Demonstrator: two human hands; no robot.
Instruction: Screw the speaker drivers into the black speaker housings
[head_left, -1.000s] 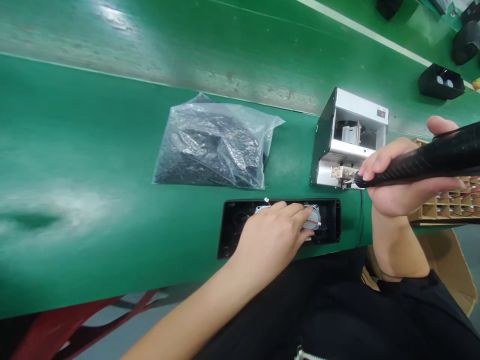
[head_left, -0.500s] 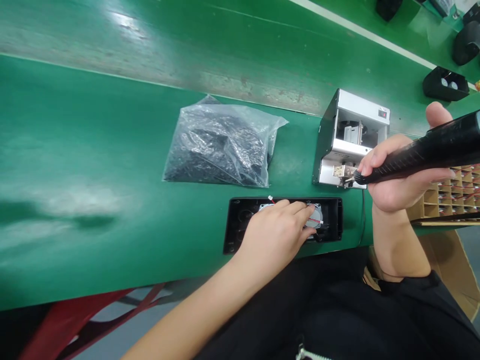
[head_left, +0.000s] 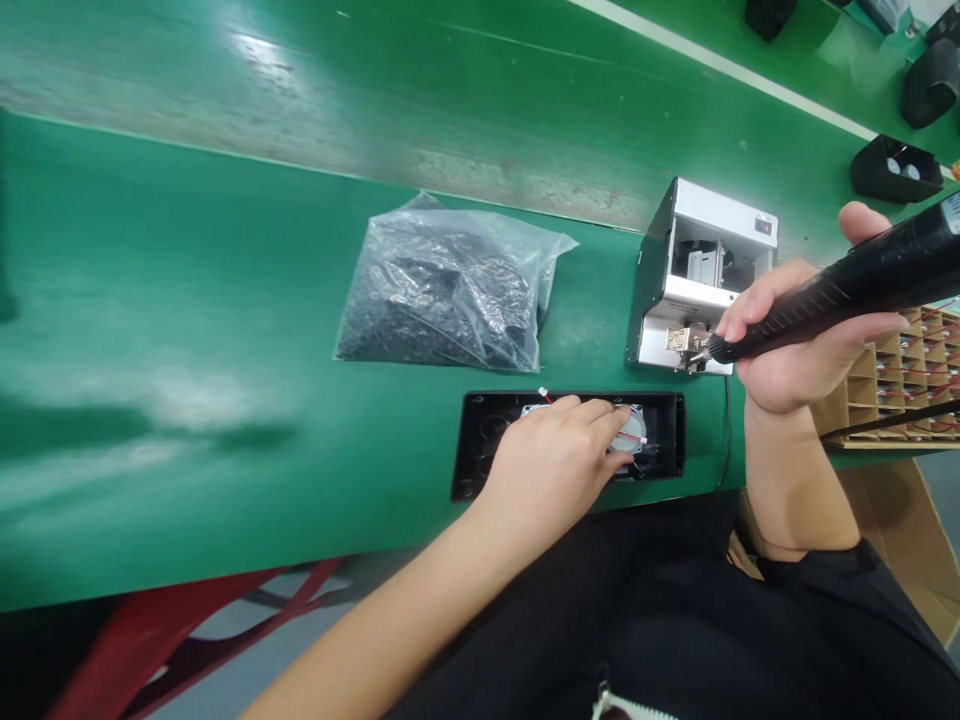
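Note:
A long black plastic housing lies near the table's front edge. Inside it sits a round grey speaker with a red wire, and part of a second speaker shows behind my fingers. My left hand reaches over the housing, fingers together and curled onto the speakers, thumb at the right one; the fingertips are partly hidden. In my right hand is a black electric screwdriver, held at a slant. Its bit points into the front of a silver and black screw feeder, at the metal pick-up block.
Behind the housing lies a clear plastic bag of dark parts. At the right, a cardboard divider box holds several wired parts. A black housing with two round parts stands farther back. A cable runs down from the feeder.
The view has shifted slightly. Both hands keep nearly the same place: the left on the speakers, the right with the screwdriver's bit at the feeder.

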